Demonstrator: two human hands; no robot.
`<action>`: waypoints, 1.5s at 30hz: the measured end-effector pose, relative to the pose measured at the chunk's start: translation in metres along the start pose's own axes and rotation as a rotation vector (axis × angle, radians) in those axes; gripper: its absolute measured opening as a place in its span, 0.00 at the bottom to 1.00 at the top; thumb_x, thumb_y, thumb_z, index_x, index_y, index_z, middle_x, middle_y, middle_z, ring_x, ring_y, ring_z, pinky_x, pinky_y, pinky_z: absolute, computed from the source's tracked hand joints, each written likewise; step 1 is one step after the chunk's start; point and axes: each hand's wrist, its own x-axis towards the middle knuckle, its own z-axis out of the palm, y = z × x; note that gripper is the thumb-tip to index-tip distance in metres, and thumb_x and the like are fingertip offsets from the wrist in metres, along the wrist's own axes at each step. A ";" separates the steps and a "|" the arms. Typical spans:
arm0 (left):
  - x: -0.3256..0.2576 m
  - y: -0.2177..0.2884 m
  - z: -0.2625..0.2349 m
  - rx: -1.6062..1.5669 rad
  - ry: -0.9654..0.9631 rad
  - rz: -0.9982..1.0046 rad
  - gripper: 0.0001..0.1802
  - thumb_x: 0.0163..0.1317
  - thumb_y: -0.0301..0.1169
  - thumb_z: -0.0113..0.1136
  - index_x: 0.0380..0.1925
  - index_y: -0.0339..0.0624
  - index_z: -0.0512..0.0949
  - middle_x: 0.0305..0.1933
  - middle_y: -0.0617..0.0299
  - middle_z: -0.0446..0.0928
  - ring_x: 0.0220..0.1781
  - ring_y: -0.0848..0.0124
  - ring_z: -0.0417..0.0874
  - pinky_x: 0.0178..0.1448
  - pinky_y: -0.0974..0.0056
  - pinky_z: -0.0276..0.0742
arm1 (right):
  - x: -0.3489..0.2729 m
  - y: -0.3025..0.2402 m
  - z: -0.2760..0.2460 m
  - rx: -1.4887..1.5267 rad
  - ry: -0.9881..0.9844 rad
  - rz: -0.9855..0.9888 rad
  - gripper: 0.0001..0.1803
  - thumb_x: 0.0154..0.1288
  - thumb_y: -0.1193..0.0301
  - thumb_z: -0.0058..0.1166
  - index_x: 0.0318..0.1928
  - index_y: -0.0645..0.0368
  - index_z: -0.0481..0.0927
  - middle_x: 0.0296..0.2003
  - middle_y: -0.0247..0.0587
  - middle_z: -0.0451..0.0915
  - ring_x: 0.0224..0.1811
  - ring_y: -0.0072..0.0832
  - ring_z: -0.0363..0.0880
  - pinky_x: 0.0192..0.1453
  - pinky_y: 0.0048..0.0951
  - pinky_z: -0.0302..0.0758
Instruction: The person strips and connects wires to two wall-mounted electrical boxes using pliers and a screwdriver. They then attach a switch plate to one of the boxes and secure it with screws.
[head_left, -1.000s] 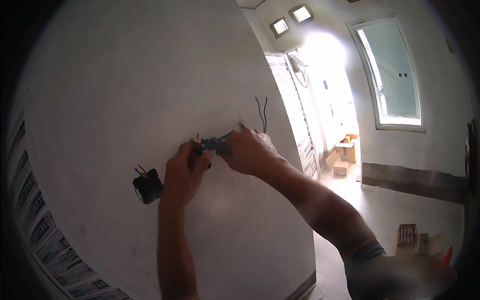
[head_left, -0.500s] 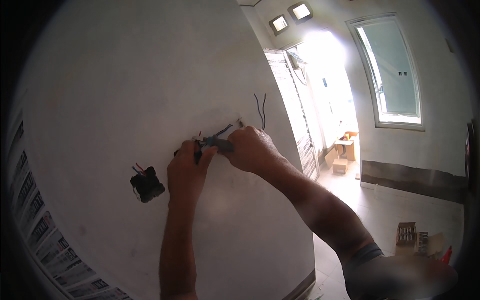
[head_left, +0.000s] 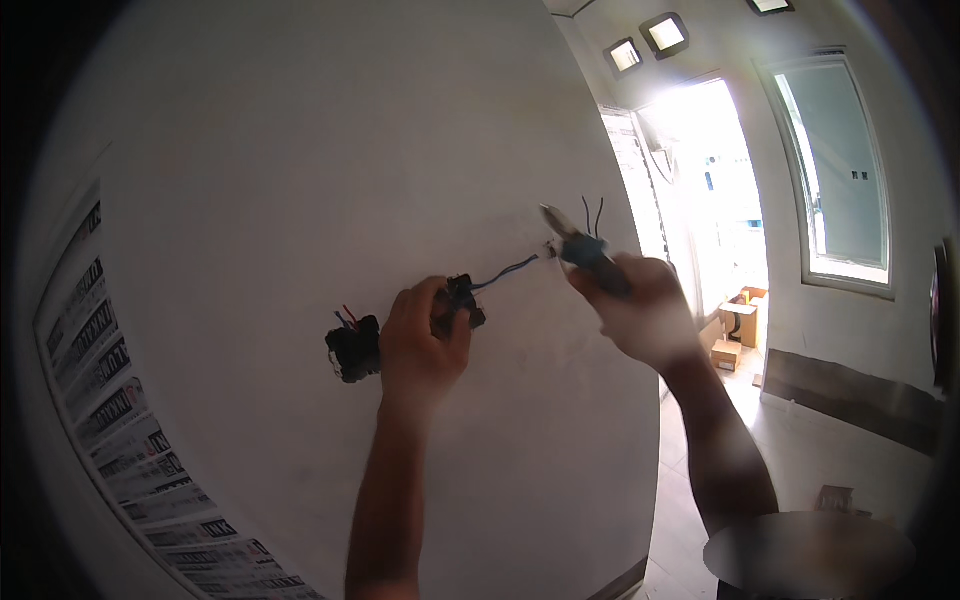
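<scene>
Against the white wall [head_left: 480, 420], my left hand [head_left: 418, 335] grips a small black electrical fitting [head_left: 463, 300] between thumb and fingers. Blue wires [head_left: 512, 268] run from it to a small hole [head_left: 548, 250] on its right. My right hand [head_left: 645, 315] is wrapped round pliers [head_left: 575, 242] with dark and teal handles, held off the wall, jaws tipped up and left. Left of my left hand is a black recessed box [head_left: 354, 350] with red and blue wire ends [head_left: 345, 318] sticking out. Two dark wires [head_left: 593, 215] rise behind the pliers.
Printed sheets [head_left: 130, 420] cover a panel at the left. Beyond the wall's right edge are a bright doorway [head_left: 715, 180], a window [head_left: 835, 170] and cardboard boxes [head_left: 728, 353]. A blurred round shape [head_left: 810, 555] covers the lower right.
My right hand and the pliers have drawn away from the fitting, up and to the right. The left hand still holds the fitting. The whole view has shifted, moving the scene rightward.
</scene>
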 end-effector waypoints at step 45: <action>0.018 0.048 0.051 -0.230 0.390 -0.506 0.11 0.72 0.31 0.67 0.41 0.32 0.83 0.30 0.60 0.85 0.27 0.76 0.85 0.30 0.71 0.81 | -0.350 0.308 -0.062 0.353 -0.513 1.011 0.26 0.72 0.53 0.63 0.46 0.69 0.87 0.29 0.42 0.84 0.27 0.28 0.85 0.27 0.31 0.88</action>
